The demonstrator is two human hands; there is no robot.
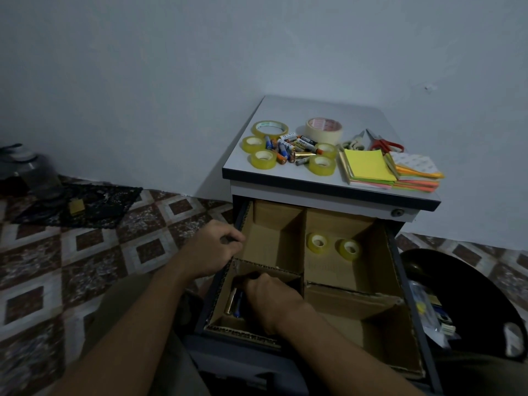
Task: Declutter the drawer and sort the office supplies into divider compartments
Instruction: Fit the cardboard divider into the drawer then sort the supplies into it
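Observation:
The open drawer (pixel 400 267) holds a cardboard divider (pixel 303 252) with several compartments. Two clear tape rolls (pixel 333 245) lie in the far right compartment. My right hand (pixel 274 298) reaches into the near left compartment, fingers curled over batteries (pixel 235 302) lying there. My left hand (pixel 214 250) rests on the drawer's left edge, fingers bent around it. On the cabinet top (pixel 300 178) lie loose batteries (pixel 294 148), several tape rolls (pixel 264 158), a masking tape roll (pixel 323 130), scissors (pixel 383 142) and sticky note pads (pixel 368 167).
A black round stool (pixel 471 295) stands right of the drawer with small packets (pixel 434 318) on it. Patterned tile floor (pixel 85 252) spreads to the left, with a dark cloth (pixel 85 207) and dark objects (pixel 25 167) by the wall.

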